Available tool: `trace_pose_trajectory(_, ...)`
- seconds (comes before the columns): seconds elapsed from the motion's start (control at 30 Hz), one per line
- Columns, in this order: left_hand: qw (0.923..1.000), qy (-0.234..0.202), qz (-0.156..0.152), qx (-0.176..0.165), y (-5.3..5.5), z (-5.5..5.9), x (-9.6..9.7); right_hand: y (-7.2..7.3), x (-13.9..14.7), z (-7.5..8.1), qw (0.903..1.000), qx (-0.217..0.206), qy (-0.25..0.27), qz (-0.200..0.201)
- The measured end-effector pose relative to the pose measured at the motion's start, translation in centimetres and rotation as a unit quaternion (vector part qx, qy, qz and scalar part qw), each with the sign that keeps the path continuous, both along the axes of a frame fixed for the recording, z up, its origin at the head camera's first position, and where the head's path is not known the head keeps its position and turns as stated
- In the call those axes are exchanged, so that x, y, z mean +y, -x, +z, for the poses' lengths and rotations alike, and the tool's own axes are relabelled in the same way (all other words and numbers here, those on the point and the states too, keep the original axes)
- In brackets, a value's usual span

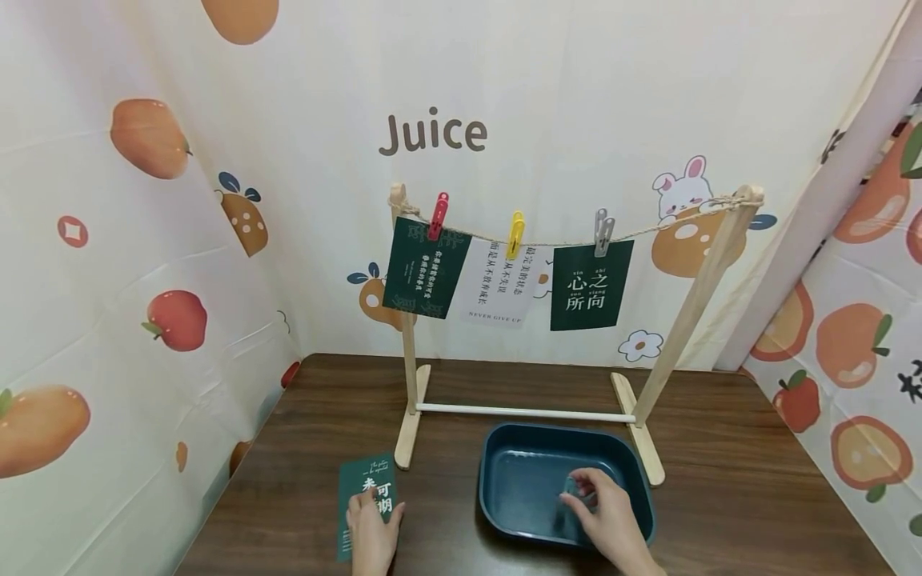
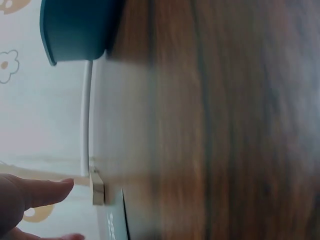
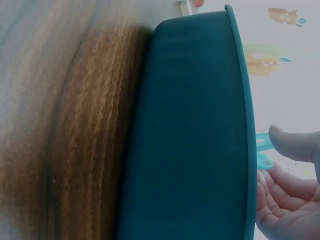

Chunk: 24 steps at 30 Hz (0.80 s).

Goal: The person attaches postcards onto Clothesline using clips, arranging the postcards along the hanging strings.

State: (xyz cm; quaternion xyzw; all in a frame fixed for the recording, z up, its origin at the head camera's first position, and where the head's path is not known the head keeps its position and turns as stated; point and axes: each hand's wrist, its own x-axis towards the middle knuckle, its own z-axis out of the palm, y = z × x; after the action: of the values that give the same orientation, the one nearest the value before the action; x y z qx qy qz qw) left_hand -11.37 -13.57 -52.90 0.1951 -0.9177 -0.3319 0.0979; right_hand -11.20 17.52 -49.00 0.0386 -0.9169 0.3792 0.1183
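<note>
My right hand (image 1: 603, 516) is over the dark blue tray (image 1: 494, 468), pinching a teal clothespin (image 1: 572, 486) between thumb and fingers. In the right wrist view the two arms of the clothespin (image 3: 261, 161) show just past the tray's rim. A dark green card (image 1: 347, 500) with white lettering lies on the table left of the tray. Over that card is my left hand (image 1: 371, 530), its fingertips at the lettering and its thumb by the right edge. The left wrist view shows the thumb (image 2: 47, 192) held straight, apart from the fingers.
Behind the tray stands a wooden frame (image 1: 693, 308) with a twine line. From it hang a green card (image 1: 425, 276) on a red clothespin, a white card (image 1: 497, 288) on a yellow one and another green card (image 1: 592, 304) on a grey one. A fruit-print curtain surrounds the table.
</note>
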Motion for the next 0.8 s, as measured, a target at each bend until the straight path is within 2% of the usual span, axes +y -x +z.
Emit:
trace_pose_trajectory(0.17, 0.9992, 0.030, 0.003, -0.027, 0.1, 0.0, -0.9, -0.2, 0.2, 0.1, 0.9995, -0.014, 0.020, -0.020)
trace_pose_trajectory(0.4, 0.9980, 0.053, 0.003, -0.033, 0.5, -0.2, -1.8, -0.2, 0.4, 0.4, 0.9987, -0.014, 0.034, -0.034)
trace_pose_trajectory(0.47, 0.9976, 0.059, 0.004, -0.036, 0.5, -0.2, -2.0, -0.3, 0.4, 0.5, 0.9985, -0.008, 0.038, -0.038)
trace_pose_trajectory(0.67, 0.9974, 0.068, 0.016, -0.016, 0.4, -0.2, -2.6, -0.5, 0.4, 0.3, 0.9978, 0.024, 0.041, -0.047)
trace_pose_trajectory(0.8, 0.9971, 0.068, 0.024, -0.026, 0.4, -0.3, -3.0, -0.7, 0.4, 0.2, 0.9976, 0.023, 0.040, -0.052)
